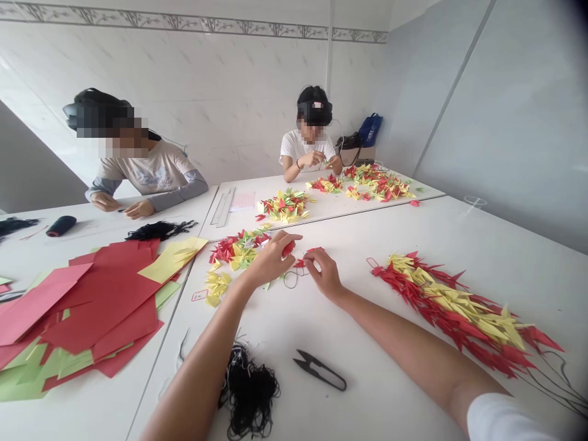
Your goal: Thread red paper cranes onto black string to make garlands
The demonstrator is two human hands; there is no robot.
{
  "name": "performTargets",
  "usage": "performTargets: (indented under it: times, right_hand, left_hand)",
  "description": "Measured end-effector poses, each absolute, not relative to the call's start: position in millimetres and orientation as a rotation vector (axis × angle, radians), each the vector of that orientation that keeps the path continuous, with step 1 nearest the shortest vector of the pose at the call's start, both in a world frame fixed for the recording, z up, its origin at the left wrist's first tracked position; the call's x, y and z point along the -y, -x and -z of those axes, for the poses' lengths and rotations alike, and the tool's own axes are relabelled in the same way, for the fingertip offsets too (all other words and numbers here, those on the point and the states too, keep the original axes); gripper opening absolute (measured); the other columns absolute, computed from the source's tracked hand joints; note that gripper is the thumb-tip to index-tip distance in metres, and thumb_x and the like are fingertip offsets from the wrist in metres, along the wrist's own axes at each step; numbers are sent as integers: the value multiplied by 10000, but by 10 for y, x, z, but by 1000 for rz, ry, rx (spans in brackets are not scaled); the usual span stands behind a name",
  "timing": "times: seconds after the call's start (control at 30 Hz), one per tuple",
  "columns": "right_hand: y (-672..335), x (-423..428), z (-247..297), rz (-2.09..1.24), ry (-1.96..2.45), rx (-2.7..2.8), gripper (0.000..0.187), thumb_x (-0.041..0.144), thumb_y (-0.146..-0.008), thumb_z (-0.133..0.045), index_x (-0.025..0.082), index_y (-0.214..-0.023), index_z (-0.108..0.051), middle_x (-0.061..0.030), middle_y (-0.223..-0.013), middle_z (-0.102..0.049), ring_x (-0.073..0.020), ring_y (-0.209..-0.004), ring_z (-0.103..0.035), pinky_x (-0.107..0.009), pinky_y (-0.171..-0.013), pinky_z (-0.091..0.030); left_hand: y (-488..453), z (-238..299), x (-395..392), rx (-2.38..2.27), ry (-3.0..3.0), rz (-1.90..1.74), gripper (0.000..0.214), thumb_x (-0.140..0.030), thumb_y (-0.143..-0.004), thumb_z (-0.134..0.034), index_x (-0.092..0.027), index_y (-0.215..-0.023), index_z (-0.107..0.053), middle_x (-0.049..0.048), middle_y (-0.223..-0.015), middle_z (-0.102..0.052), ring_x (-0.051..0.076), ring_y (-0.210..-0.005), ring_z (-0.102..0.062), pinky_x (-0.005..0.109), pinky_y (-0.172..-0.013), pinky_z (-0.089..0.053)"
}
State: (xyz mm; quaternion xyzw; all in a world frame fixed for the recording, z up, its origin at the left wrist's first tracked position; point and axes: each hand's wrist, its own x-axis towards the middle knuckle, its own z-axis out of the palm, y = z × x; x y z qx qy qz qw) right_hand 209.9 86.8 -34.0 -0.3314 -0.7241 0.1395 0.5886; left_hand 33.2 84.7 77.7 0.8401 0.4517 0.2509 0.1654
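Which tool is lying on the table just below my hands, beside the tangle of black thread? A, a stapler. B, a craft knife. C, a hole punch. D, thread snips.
D. The black thread snips lie on the white table, to the right of the tangle of black thread and below the left hand and right hand.

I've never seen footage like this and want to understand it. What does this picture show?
There is no machine here: a camera worn on someone's head looks down at their own bare hands. The left hand holds a small red folded paper piece, with the right hand close beside it, above a loop of black thread. On the white table lie a long bunch of red and yellow origami cranes, thread snips and tangled black thread.
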Motion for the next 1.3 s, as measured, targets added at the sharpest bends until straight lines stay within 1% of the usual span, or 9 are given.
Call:
performTargets:
  times: [0.13, 0.23, 0.3, 0.4, 0.5, 0.57, 0.77, 0.93, 1.3]
  right_hand:
    - [-2099, -869, 341, -358, 765, 1675, 161, 270, -1010, -492, 230, -906, -609, -36, -841, -658, -185, -750, -602, -338, -731, -502]
    - [-2099, -861, 342, -389, 772, 1663, 151, 270, -1004, -502, 226, -924, -623, -38, -864, -674, -177, -735, -610, -331, -726, -508]
    - [-2100, -856, 342, -405, 778, 1668, 148, 261, -1001, -504, 223, -933, -630, -37, -871, -680, -169, -720, -609, -321, -707, -510]
    - [-2101, -850, 337, -395, 783, 1679, 159, 257, -1000, -499, 221, -934, -640, -37, -868, -685, -165, -712, -607, -314, -688, -511]
    - [-2103, -843, 322, -364, 786, 1675, 174, 262, -1002, -491, 222, -930, -644, -40, -859, -687, -170, -716, -607, -324, -697, -515]
    - [-2104, -838, 310, -356, 797, 1671, 184, 270, -1005, -484, 225, -923, -642, -42, -851, -686, -175, -718, -605, -329, -693, -517]
    - [-2101, -824, 282, -350, 806, 1663, 209, 277, -1012, -461, 229, -895, -628, -42, -841, -681, -178, -722, -596, -326, -671, -510]
    - [-2096, -813, 270, -340, 802, 1668, 208, 255, -1012, -459, 228, -888, -623, -39, -839, -677, -176, -719, -580, -319, -661, -494]
    - [-2099, -829, 304, -348, 805, 1690, 190, 255, -1013, -474, 230, -919, -637, -39, -858, -683, -176, -742, -598, -324, -672, -504]
  left_hand:
    - [-300, -740, -913, -1235, -2003, -822, 497, -170, -806, -553, -213, -1297, -611, 84, -1138, -643, 201, -928, -656, 350, -834, -531]
    - [-325, -674, -947, -1102, -1600, -891, 399, -282, -842, -624, -175, -1227, -633, 106, -1162, -674, 209, -964, -694, 361, -885, -538]
    - [-341, -620, -963, -1058, -1467, -895, 354, -376, -831, -678, -150, -1103, -671, 109, -1091, -698, 199, -935, -694, 360, -902, -527]
    - [-342, -555, -981, -1046, -1391, -886, 353, -458, -793, -724, -135, -931, -687, 77, -937, -691, 156, -818, -658, 327, -850, -516]
    - [-314, -523, -992, -1020, -1373, -871, 321, -446, -790, -721, -136, -859, -674, 22, -807, -620, 116, -718, -596, 291, -784, -501]
    - [-293, -515, -997, -1038, -1388, -851, 287, -418, -800, -693, -138, -861, -673, 4, -761, -584, 109, -684, -567, 282, -761, -493]
    - [-278, -534, -1003, -1163, -1507, -802, 170, -311, -780, -586, -160, -789, -664, -10, -723, -555, 118, -672, -518, 271, -741, -475]
    - [-280, -572, -1003, -1284, -1679, -720, 195, -293, -762, -518, -178, -785, -673, -29, -665, -492, 129, -645, -490, 251, -658, -428]
    - [-280, -572, -1010, -1393, -1853, -655, 190, -310, -765, -483, -186, -717, -620, -12, -665, -520, 150, -612, -484, 264, -585, -369]
